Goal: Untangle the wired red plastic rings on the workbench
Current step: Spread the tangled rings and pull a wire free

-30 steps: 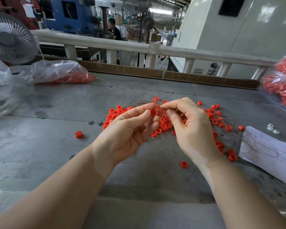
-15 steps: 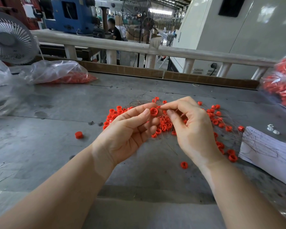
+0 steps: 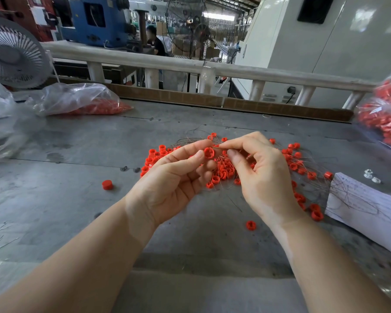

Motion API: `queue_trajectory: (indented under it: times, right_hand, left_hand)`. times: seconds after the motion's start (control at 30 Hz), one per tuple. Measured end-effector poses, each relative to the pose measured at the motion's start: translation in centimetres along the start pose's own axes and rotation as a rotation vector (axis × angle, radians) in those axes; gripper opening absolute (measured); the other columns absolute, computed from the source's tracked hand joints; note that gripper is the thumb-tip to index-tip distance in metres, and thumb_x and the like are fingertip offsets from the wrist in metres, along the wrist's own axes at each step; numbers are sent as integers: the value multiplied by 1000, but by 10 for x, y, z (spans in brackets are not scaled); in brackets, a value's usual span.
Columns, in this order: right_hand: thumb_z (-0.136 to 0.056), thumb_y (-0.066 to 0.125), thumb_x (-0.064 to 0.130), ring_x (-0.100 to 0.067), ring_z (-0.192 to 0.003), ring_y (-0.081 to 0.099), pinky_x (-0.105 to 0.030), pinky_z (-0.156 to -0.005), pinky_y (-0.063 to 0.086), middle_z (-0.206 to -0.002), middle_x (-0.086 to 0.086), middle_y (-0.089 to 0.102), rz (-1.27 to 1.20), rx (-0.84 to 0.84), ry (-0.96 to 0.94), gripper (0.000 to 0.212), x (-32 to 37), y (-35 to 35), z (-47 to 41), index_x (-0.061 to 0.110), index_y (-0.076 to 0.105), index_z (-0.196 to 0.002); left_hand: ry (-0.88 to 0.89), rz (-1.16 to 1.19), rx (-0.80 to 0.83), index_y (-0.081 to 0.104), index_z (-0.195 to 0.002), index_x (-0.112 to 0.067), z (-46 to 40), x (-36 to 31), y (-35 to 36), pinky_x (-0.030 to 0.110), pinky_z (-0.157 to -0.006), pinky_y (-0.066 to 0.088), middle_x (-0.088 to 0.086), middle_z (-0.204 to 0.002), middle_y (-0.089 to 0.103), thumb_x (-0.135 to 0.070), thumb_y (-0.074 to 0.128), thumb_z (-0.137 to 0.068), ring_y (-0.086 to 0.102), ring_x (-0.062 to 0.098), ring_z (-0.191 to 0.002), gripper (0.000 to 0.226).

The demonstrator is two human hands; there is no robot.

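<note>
Head view is showing the grey worktop (image 3: 77,199) carrying a tangled pile of wired red rings (image 3: 224,170) at its centre, with both hands raised just above that pile. A white paper sheet (image 3: 366,208) with loose wires on it is lying at the right, and two clear bags of red parts, left bag (image 3: 77,102) and right bag (image 3: 386,118), are flanking the work area. A cardboard strip (image 3: 280,109) and a white rail (image 3: 235,72) are bounding the far edge.

The left hand (image 3: 174,184) is gripping one red ring (image 3: 209,152) between thumb and forefinger; the other fingers are loosely curled. The right hand (image 3: 262,175) is pinching a thin wire just beside that ring.

Procedure, as judged: hold the ring steady with the left hand and draw the wire out along its own line with the right. Pull slowly; the fine wires are probably snagging on neighbouring rings and may drag the pile.

Open room is lying on the near worktop in front of the pile and to its left, where only one red cap (image 3: 107,184) is sitting. A stray ring (image 3: 250,225) is lying near the right wrist. Movement to the right is being limited by the paper sheet and the small white nuts (image 3: 370,176) near its far corner.
</note>
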State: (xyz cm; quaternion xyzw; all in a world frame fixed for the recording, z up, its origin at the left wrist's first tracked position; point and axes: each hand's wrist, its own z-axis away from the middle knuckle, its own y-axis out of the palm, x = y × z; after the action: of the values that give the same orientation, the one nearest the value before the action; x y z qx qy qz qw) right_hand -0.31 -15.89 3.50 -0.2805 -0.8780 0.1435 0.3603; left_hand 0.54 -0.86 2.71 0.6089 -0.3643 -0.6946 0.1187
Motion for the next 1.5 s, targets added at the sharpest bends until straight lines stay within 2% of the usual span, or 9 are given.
queue_trajectory:
  times: [0.27,0.43,0.6,1.07,1.33,1.5]
  right_hand:
    - [-87,61,1,-6,-79,56,-11,-73,40,-85,-1,62,-17,-12,6,14,0,0,0,9,72,-91]
    - [-86,63,1,-3,-75,55,-8,-71,37,-82,-1,63,-17,-22,1,12,0,0,0,9,72,-90]
    - [-85,64,1,-1,-74,55,-8,-70,37,-81,0,64,-36,-33,-8,11,1,-1,0,9,71,-88]
    - [-83,68,3,-9,-76,60,-8,-68,40,-79,-1,68,-122,11,2,12,8,-1,1,15,68,-82]
    - [-81,70,3,-5,-74,61,-7,-66,39,-77,2,69,-182,16,38,19,9,-1,1,22,67,-79]
    - [-81,69,3,0,-71,61,-6,-64,40,-76,9,68,-202,42,46,19,10,-1,1,22,68,-79]
  left_hand:
    - [-14,60,-11,78,-75,-12,2,-2,1,19,-59,56,7,-73,70,-1,58,-67,69,12,-65,24]
    - [-6,61,-4,77,-76,-11,4,-3,2,19,-62,57,8,-74,70,1,57,-67,70,14,-69,25]
    - [-6,63,-3,77,-75,-9,4,-4,3,19,-63,57,10,-74,70,2,56,-67,71,14,-70,25]
    - [9,77,5,77,-76,-11,5,-4,1,18,-62,56,7,-77,72,0,59,-68,71,12,-71,23]
    - [8,-1,-4,78,-75,-16,6,-3,2,19,-58,56,5,-73,72,-3,60,-68,70,11,-68,23]
    - [2,54,-6,77,-74,-12,5,-4,2,17,-59,56,8,-73,71,1,58,-67,70,12,-67,24]
